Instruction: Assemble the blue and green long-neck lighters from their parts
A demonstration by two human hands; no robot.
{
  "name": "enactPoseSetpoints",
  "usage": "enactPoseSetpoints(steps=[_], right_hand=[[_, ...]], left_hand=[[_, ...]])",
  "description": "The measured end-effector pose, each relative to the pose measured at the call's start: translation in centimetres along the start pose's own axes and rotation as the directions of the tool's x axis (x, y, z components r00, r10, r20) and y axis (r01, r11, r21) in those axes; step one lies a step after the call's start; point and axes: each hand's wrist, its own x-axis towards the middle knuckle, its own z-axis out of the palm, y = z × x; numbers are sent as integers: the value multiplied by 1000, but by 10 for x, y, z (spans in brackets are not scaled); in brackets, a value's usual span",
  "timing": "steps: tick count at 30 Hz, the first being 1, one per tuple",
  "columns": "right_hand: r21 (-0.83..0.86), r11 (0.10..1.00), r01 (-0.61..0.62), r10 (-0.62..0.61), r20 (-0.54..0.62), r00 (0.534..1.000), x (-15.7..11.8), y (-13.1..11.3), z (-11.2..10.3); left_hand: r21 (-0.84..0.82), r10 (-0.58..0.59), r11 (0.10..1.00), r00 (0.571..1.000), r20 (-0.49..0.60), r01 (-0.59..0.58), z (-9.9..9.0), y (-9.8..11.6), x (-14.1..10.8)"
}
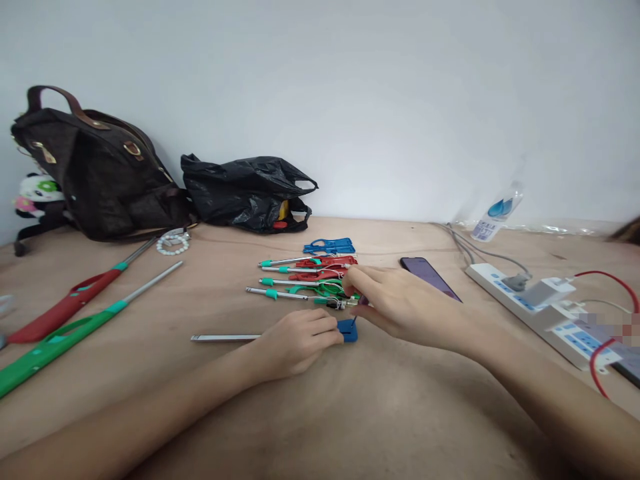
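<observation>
My left hand [303, 343] is closed over the body of a blue lighter [349, 331] lying on the table, and its metal tube [225, 338] sticks out to the left. In my right hand [393, 300] is a small screwdriver [355, 321]; its thin shaft points down at the lighter's blue end, and the fingers cover most of the handle. Just beyond my hands lie several opened lighters: green halves [327, 289] and red halves [333, 267] with metal tubes [290, 281], teal collars and thin wires. Behind them sits an empty blue half-shell [329, 246].
To the left lie a red lighter [80, 297] and a green lighter [75, 333], with a bead bracelet [173, 244] behind. A dark bag [105, 180] and a black plastic bag [240, 193] stand by the wall. At right are a phone [430, 278], power strip [540, 313] and bottle [499, 212].
</observation>
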Motion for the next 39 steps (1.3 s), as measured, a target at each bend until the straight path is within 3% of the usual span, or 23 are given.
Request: enactPoseSetpoints(steps=[3, 8, 13, 17, 23, 26, 29, 34, 37, 39], right_hand=[[-76, 996, -35, 33, -27, 999, 3, 0, 5], [-61, 998, 26, -30, -59, 998, 5, 3, 8], [-131, 991, -37, 27, -72, 997, 3, 4, 6], [-47, 999, 26, -27, -19, 999, 1, 3, 1], [-159, 987, -5, 5, 3, 1000, 3, 7, 1], [-33, 999, 41, -41, -1, 999, -1, 4, -2], [79, 997, 8, -8, 2, 1000, -3, 2, -1], [19, 999, -46, 46, -49, 998, -2, -3, 3], [240, 970, -39, 49, -35, 998, -6, -6, 0], [445, 894, -47, 68, -31, 997, -9, -7, 3]], left_hand=[[8, -3, 1000, 1000, -7, 3, 0, 0, 0], [-2, 1, 1000, 1000, 5, -1, 0, 0, 0], [19, -2, 1000, 1000, -3, 2, -1, 0, 1], [12, 3, 1000, 1000, -3, -3, 0, 0, 0], [8, -5, 1000, 1000, 0, 5, 0, 0, 0], [9, -3, 1000, 1000, -8, 3, -1, 0, 1], [6, -7, 1000, 1000, -3, 7, -2, 1, 1], [6, 0, 1000, 1000, -26, 0, -1, 1, 1], [2, 2, 1000, 1000, -17, -2, 0, 0, 1], [5, -2, 1000, 1000, -13, 2, 0, 0, 0]])
